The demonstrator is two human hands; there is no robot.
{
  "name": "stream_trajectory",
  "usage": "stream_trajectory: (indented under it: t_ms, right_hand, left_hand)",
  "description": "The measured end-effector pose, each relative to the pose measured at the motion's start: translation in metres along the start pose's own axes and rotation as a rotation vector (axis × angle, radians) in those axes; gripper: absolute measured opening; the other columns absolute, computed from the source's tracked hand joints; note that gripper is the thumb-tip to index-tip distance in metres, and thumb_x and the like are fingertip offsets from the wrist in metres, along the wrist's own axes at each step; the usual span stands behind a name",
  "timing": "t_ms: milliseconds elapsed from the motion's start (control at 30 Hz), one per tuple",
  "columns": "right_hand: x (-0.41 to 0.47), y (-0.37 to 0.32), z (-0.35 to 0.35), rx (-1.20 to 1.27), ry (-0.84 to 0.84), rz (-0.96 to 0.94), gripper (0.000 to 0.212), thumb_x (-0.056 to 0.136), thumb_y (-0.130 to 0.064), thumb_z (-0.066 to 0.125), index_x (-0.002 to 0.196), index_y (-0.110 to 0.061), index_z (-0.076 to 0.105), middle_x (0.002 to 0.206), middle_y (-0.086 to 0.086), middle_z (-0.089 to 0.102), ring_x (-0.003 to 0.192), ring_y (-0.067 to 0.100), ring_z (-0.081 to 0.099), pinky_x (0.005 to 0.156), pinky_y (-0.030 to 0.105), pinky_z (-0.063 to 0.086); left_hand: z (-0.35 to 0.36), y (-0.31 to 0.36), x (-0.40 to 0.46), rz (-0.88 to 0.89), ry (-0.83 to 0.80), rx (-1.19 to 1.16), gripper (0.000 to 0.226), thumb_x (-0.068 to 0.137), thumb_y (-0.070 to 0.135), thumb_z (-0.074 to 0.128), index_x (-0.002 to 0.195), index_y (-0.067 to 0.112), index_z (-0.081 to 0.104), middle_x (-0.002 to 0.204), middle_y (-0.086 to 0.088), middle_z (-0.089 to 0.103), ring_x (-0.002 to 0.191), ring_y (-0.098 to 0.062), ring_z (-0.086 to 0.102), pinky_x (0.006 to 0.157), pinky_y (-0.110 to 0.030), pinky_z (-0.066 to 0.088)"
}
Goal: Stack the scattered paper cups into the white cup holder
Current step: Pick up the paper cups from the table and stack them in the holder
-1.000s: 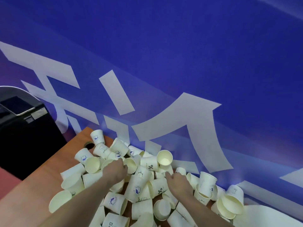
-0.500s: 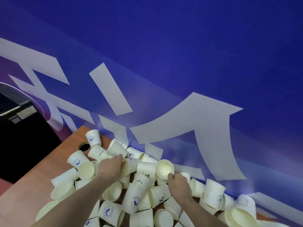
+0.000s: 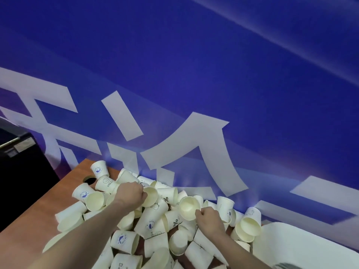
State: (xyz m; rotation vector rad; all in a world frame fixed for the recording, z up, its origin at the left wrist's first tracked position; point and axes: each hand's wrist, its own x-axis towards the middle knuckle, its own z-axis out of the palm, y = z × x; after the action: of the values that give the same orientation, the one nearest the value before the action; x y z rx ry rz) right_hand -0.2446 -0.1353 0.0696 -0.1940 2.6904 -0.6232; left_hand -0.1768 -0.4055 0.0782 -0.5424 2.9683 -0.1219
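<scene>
Change: both my hands have crept toward the table's far edge since a second ago; my left has gone from resting on the heap to closing on a cup's rim, and my right has reached the wide-mouthed cup it was short of.
Wall: blue banner (image 3: 194,74) with big white strokes, smooth and glossy, standing along the far edge.
Table: orange-brown wood (image 3: 29,220), bare along its left edge, with a round cable hole (image 3: 89,179) near the far left corner.
White surface: a pale curved shape (image 3: 301,247) at the right edge; I cannot tell if it is the cup holder, which I otherwise do not see.
Heap: paper cups (image 3: 149,226), cream, thin-walled, tapered, some with blue whale prints, tumbled every way from the far left corner across to the right edge.
Left hand (image 3: 129,195): fingers curled, pinching the rim of an open-mouthed cup (image 3: 150,197) that lies on its side, mouth toward me.
Right hand (image 3: 208,217): fingers curled, gripping the rim of a second cup (image 3: 188,208), also on its side, mouth facing me and slightly left.
Key relation: the two held cups lie between my hands, close together, long axes roughly parallel and pointing away; I judge nesting one into the other needs a mouth turned toward the other's base.
</scene>
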Motion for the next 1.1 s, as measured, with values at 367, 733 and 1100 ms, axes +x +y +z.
stream_trajectory:
  t_ms: [367, 733, 1100]
  right_hand:
    - [-0.090, 0.068, -0.031, 0.212, 0.057, 0.033, 0.033, 0.085, -0.029, 0.054, 0.056, -0.015, 0.055, 0.062, 0.000, 0.060, 0.063, 0.020, 0.057, 0.060, 0.031, 0.042]
    - [-0.153, 0.177, -0.079, 0.311, 0.109, 0.099, 0.037, 0.085, -0.020, 0.055, 0.053, -0.018, 0.036, 0.052, 0.002, 0.037, 0.047, 0.016, 0.033, 0.051, 0.030, 0.023]
    - [-0.196, 0.267, -0.131, 0.405, 0.216, 0.240, 0.031, 0.085, -0.033, 0.046, 0.059, -0.016, 0.043, 0.057, 0.001, 0.045, 0.055, 0.016, 0.042, 0.055, 0.031, 0.034]
  left_hand:
    - [-0.033, 0.081, -0.073, 0.025, -0.135, -0.377, 0.026, 0.086, 0.041, 0.050, 0.074, 0.019, 0.055, 0.073, 0.002, 0.058, 0.073, -0.019, 0.060, 0.062, -0.029, 0.047]
    - [-0.052, 0.206, -0.122, 0.247, -0.307, -0.519, 0.036, 0.085, 0.034, 0.054, 0.056, 0.017, 0.041, 0.053, 0.002, 0.043, 0.048, -0.014, 0.041, 0.048, -0.026, 0.032]
    - [-0.077, 0.318, -0.149, 0.391, -0.401, -0.738, 0.037, 0.082, 0.030, 0.053, 0.050, 0.016, 0.042, 0.050, -0.002, 0.042, 0.041, -0.017, 0.036, 0.047, -0.025, 0.035]
